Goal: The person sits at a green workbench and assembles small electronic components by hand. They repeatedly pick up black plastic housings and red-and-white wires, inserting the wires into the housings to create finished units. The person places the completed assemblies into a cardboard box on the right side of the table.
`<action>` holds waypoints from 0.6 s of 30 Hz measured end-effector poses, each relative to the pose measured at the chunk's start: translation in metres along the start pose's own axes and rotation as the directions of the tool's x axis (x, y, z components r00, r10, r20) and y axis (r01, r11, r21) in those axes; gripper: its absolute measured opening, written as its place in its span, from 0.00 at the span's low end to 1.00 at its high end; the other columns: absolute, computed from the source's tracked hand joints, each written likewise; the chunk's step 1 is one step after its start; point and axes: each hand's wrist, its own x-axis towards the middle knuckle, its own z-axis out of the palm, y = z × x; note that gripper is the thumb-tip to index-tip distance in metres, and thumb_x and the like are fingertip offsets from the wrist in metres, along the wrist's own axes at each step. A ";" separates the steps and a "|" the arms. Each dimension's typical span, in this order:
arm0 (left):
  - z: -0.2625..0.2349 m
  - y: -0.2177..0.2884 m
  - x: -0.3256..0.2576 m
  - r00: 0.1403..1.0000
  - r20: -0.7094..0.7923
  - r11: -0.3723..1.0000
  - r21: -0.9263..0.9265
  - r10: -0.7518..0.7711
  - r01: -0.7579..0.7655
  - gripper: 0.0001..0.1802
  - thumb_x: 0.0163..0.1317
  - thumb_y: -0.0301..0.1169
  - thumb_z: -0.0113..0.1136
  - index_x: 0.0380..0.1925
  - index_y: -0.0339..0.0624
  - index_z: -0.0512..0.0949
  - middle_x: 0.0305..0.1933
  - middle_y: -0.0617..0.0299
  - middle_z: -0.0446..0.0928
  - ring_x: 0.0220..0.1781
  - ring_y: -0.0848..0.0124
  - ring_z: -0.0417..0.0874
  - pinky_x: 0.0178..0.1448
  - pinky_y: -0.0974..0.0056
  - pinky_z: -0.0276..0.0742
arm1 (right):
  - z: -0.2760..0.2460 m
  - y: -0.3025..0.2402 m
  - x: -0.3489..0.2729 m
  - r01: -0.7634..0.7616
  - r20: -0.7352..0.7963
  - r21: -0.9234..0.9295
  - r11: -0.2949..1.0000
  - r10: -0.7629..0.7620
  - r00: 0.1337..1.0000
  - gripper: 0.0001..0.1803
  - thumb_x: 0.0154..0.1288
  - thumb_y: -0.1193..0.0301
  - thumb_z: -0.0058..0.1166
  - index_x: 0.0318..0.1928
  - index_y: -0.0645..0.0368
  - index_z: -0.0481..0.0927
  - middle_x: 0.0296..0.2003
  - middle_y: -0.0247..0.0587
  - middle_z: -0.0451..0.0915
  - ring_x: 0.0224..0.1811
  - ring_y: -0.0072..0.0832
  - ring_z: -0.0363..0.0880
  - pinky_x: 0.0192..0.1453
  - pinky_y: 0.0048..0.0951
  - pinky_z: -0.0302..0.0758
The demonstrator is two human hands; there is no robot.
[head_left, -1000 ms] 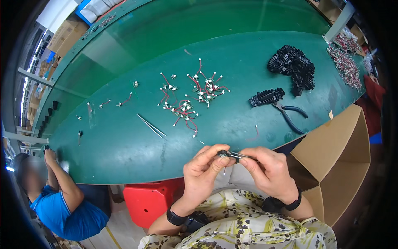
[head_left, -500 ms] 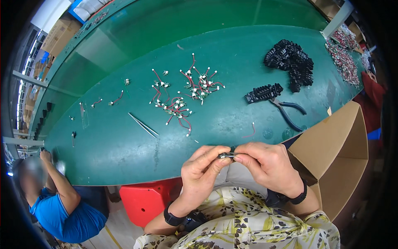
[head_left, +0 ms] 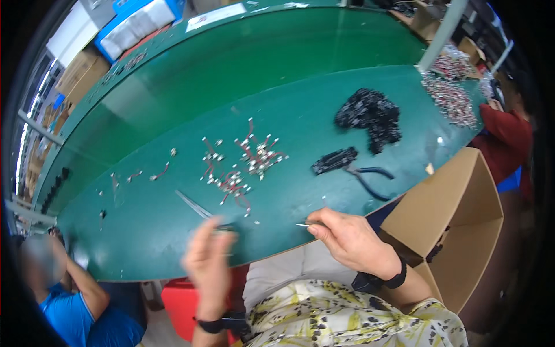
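My right hand (head_left: 347,238), over the table's near edge, is closed in a pinch on a thin pale strip (head_left: 302,224); its kind is not clear. To the left, my left hand (head_left: 209,260) is smeared by motion. A small dark shape shows by its fingertips, but whether they grip it I cannot tell. Just beyond that hand lie metal tweezers (head_left: 191,202), their near end close to my fingers. Farther off is a loose pile of short red wires with white connectors (head_left: 254,159).
On the right are cutting pliers (head_left: 373,180), a row of black parts (head_left: 335,161) and a black heap (head_left: 373,115). An open cardboard box (head_left: 442,214) stands beside my right arm. One person in blue (head_left: 89,309) sits at left, another in dark red (head_left: 506,133) at right.
My hands have come apart from the small black piece they both held. My left hand has moved left toward the tweezers; my right keeps a thin pale strip. The view has shifted.
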 end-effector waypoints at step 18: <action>0.112 0.046 0.040 0.875 0.462 0.968 0.112 0.147 -0.223 0.29 0.52 0.21 0.70 0.57 0.38 0.75 0.57 0.53 0.75 0.52 0.65 0.81 0.54 0.63 0.81 | -0.076 0.045 0.063 0.092 -0.081 -0.243 0.966 -0.115 0.990 0.17 0.53 0.70 0.66 0.45 0.58 0.82 0.40 0.43 0.81 0.42 0.41 0.81 0.45 0.37 0.76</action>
